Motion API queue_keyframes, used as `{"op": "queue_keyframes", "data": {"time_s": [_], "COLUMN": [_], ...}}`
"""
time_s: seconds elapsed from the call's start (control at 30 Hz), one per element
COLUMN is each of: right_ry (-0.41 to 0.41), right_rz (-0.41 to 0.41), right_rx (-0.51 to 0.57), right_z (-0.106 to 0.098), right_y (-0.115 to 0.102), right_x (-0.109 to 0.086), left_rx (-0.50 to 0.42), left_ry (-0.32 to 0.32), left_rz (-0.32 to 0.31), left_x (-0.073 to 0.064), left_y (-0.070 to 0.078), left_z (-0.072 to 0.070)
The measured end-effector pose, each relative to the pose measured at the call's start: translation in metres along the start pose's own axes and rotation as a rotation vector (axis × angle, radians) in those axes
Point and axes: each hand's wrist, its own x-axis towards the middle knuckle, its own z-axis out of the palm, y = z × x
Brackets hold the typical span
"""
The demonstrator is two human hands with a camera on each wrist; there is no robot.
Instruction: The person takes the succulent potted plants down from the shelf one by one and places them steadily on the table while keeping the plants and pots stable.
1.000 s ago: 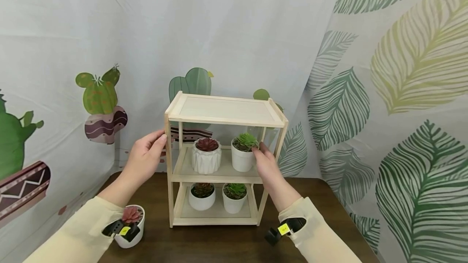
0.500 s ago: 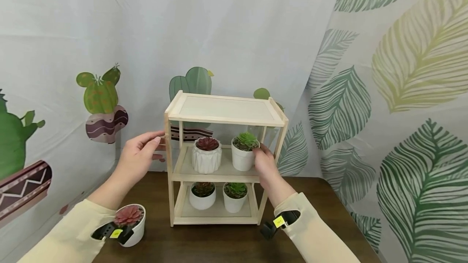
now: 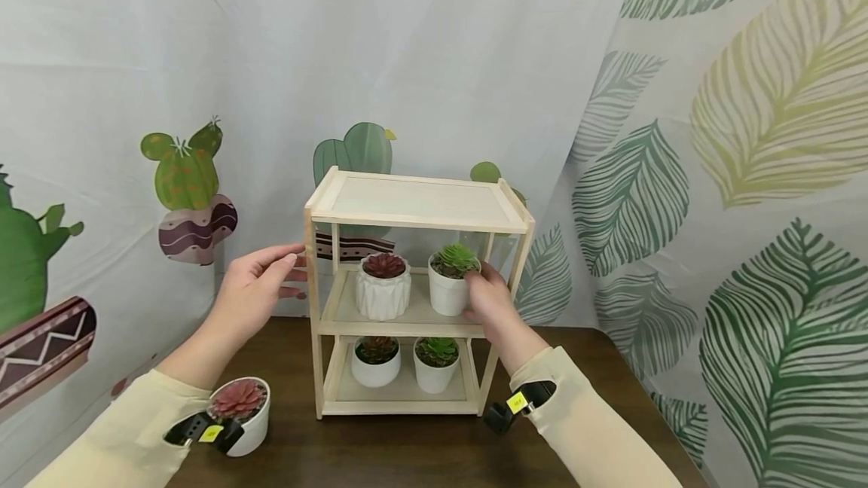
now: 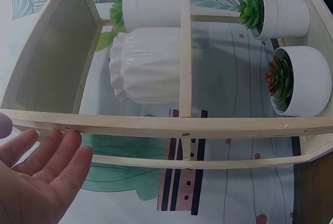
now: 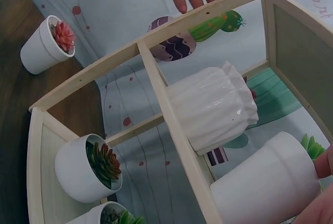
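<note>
A pale wooden shelf rack (image 3: 420,328) stands upright on the table. On its middle tier, my right hand (image 3: 493,303) grips the right side of a white pot with a green succulent (image 3: 449,297); the thumb is at the rim. Beside that pot sits a ridged white pot (image 3: 383,298) with a dark red succulent. My left hand (image 3: 249,288) is at the rack's left post, fingers extended; in the left wrist view the fingertips (image 4: 73,139) touch or nearly touch the post. In the right wrist view only part of the right hand (image 5: 317,203) shows.
The lower tier holds a round white pot with a brownish succulent (image 3: 375,373) and a white pot with a green one (image 3: 435,376). A white pot with a pink succulent (image 3: 249,428) stands left on the dark table (image 3: 380,458), partly behind the left wrist strap. Printed cloth (image 3: 461,59) hangs behind.
My left hand has eased off the left post, its fingers straighter and slightly further left. The right hand has stayed at the green succulent's pot, shifting only slightly.
</note>
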Motion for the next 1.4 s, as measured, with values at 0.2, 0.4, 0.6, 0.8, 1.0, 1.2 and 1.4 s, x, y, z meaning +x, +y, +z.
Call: {"op": "queue_keyframes", "data": {"time_s": [0.2,0.4,0.6,0.8,1.0,1.2,1.4], "right_ry": [0.003,0.004,0.013,0.018,0.03,0.042,0.058], "right_rz": [-0.009,-0.011,0.009,0.027,0.027,0.011,-0.007], "right_rx": [-0.04,-0.043,-0.004,0.007,-0.038,-0.073,-0.052], "right_z": [0.001,0.002,0.003,0.003,0.002,0.003,0.005], "right_y": [-0.002,-0.004,-0.004,-0.006,-0.011,-0.01,-0.011], "right_x": [0.0,-0.001,0.001,0.003,0.005,0.007,0.01], "left_rx": [0.017,0.022,0.033,0.05,0.076,0.076,0.067], "left_ry": [-0.001,-0.003,-0.028,-0.058,-0.066,-0.065,-0.063], "left_rz": [-0.002,-0.008,-0.045,-0.071,-0.069,-0.069,-0.062], "left_x": [0.0,0.0,0.001,0.0,-0.001,-0.002,-0.002], "left_y": [0.001,0.004,0.006,0.007,0.008,0.007,0.008], "left_z": [-0.001,-0.001,-0.004,-0.006,-0.006,-0.005,-0.005]}}
